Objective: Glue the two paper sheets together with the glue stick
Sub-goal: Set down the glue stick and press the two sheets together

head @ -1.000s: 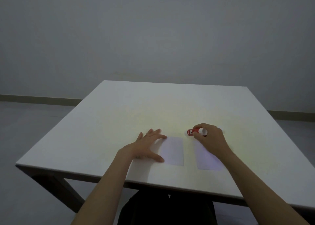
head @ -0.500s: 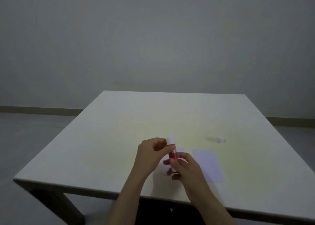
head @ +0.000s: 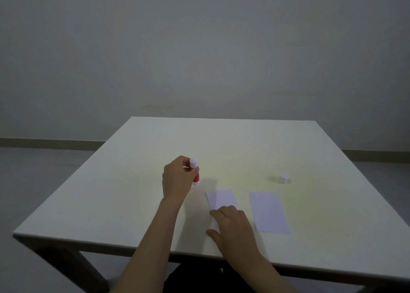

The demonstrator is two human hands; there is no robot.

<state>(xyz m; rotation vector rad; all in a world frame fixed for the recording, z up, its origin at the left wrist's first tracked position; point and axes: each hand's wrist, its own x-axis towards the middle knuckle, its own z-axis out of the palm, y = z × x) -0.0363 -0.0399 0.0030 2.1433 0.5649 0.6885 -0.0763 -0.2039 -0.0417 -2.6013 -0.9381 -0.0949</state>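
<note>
One table (head: pixel 221 141), pale and square, fills the lower part of the head view. On it lie two paper sheets, one glue stick and one small white cap; two bare hands work over it.

The left hand (head: pixel 176 181) is at about 10 o'clock from the table's middle, raised a little, its fingers closed around the glue stick (head: pixel 195 173). The stick stands nearly upright in that grip, white at the top, red in the body, with a pale band at the bottom; the fingers hide much of its left side. Whether its lower end touches the table I cannot tell.

The right hand (head: pixel 233 228) lies at about 6 o'clock, near the front edge, palm down with the fingers loosely spread and flat, pressing on the near part of the left sheet (head: pixel 221 198). It grips nothing. That hand covers the sheet's near half, so only the far half shows.

The right sheet (head: pixel 268 211) lies just beside it at about 4 o'clock, apart from it and fully visible, flat and untouched.

The cap (head: pixel 284 178) stands alone at about 2 o'clock, well apart from both hands; it is small and blurred, so its details are hard to make out.

Both forearms are cut off by the bottom edge of the frame.
</note>
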